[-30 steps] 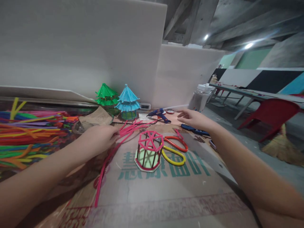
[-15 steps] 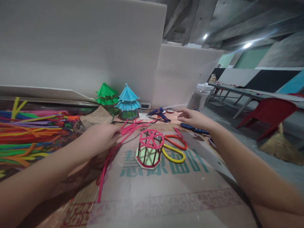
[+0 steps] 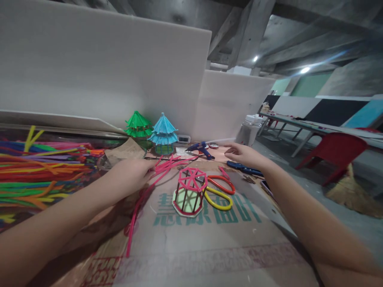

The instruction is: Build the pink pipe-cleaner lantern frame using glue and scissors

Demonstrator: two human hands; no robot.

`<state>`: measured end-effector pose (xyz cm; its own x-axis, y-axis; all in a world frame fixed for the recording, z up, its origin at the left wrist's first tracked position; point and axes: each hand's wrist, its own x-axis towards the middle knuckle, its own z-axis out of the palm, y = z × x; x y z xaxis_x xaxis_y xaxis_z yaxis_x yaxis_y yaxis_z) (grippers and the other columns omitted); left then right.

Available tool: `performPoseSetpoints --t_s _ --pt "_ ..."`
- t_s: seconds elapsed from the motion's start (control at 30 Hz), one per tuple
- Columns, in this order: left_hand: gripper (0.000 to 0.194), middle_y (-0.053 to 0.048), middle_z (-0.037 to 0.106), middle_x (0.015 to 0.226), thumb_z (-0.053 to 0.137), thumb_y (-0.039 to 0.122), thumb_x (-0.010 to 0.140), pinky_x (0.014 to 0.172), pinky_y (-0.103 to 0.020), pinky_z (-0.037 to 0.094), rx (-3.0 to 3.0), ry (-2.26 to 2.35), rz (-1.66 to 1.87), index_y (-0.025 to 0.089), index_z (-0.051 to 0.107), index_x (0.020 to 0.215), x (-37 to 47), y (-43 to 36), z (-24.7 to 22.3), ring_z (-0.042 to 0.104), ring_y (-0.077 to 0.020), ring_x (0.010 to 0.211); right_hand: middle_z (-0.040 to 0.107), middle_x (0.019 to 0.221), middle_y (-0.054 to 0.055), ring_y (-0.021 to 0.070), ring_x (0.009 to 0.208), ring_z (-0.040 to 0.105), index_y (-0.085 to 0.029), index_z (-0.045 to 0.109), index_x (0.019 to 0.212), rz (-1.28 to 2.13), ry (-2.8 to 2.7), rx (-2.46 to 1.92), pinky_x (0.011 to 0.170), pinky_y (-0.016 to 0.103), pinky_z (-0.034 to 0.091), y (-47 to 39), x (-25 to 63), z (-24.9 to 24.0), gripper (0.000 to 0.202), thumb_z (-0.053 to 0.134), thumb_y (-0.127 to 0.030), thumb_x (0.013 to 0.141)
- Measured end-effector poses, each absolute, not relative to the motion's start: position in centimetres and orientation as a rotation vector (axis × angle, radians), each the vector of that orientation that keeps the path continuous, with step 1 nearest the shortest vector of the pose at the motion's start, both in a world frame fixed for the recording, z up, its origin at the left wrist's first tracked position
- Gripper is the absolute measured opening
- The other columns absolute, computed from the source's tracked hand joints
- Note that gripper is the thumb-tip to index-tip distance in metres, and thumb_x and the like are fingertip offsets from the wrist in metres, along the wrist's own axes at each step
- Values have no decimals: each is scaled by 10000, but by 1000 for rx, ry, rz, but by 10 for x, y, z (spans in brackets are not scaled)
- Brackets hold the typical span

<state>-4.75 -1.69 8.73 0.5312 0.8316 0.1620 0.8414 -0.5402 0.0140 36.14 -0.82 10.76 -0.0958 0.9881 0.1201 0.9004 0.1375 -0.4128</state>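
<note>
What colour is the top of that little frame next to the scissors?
The little frame's top is bright pink, seen best in the head view.

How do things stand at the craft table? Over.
Left hand at the pink strips, grip hidden. Right hand by the blue glue gun, nothing visible in it. Pink-topped frame upright, untouched. Scissors close beside it.

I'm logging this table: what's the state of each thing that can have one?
Left hand: at the pink stems, grip unclear
Pink stems: loose pile
Right hand: fingers bent, nothing visibly held
Octagonal frame: upright, sides open
Scissors: lying down, blades mostly hidden
Glue gun: resting, unheld
Blue model: upright, roofed
Green model: upright, roofed
Jar: lid on
</note>
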Motion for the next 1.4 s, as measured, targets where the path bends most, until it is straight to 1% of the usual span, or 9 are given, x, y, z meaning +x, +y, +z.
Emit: performPoseSetpoints --t_s 0.2,0.37,0.53,0.63,0.77,0.97,1.2,1.3,1.4 --pt "325 -117 786 882 405 290 911 646 -349 453 -2693 -1470 -249 221 720 877 -46 -15 84 726 -310 795 734 1269 131 283 1136 708 -215 541 1460 300 -2088 -1799 973 425 571 -10 359 107 510 578 -365 973" --pt "302 -128 792 924 410 284 912 636 -351 427 -2663 -1502 -135 214 699 861 -44 -13 82 737 -324 832 735 1262 143 288 1128 710 -187 537 1469 326 -2072 -1806 984 433 561 -13 360 108 538 579 -379 968" --pt "312 -122 788 896 413 325 930 633 -344 410 -2663 -1504 -126 222 686 820 -44 -13 78 728 -307 800 740 1261 122 286 1129 716 -218 551 1459 343 -2108 -1789 991 416 552 -11 362 107 522 579 -390 967" --pt "314 -117 790 923 404 321 936 639 -345 409 -2658 -1505 -98 225 688 843 -45 -11 76 730 -305 828 745 1258 119 289 1121 718 -232 550 1453 330 -2130 -1803 984 424 553 -10 361 106 513 573 -407 972" --pt "304 -108 796 966 422 311 926 662 -341 425 -2651 -1523 -38 227 707 866 -45 -9 73 736 -300 868 743 1251 132 289 1100 724 -208 518 1483 348 -2148 -1827 980 421 555 -12 356 109 549 562 -402 972" --pt "271 -94 800 983 459 305 901 675 -342 442 -2668 -1524 -88 235 721 907 -45 -11 75 735 -307 881 742 1251 142 289 1106 722 -196 527 1476 326 -2164 -1826 976 413 559 -17 349 113 544 559 -391 969" --pt "318 -124 796 940 424 324 919 639 -341 432 -2671 -1503 -78 218 720 869 -45 -8 72 735 -299 835 736 1259 152 281 1101 722 -171 525 1486 361 -2165 -1801 993 413 558 -18 349 110 571 568 -395 962" --pt "343 -125 796 930 405 323 925 637 -344 429 -2659 -1507 -71 224 728 870 -45 -8 71 734 -305 827 746 1248 140 287 1094 725 -195 539 1481 353 -2162 -1811 997 439 554 -18 351 111 550 570 -394 969" --pt "315 -113 796 927 432 330 915 634 -339 427 -2682 -1498 -141 236 729 869 -46 -9 73 732 -302 822 744 1267 135 295 1115 720 -209 564 1459 327 -2164 -1807 1004 453 551 -19 350 113 520 581 -381 969"
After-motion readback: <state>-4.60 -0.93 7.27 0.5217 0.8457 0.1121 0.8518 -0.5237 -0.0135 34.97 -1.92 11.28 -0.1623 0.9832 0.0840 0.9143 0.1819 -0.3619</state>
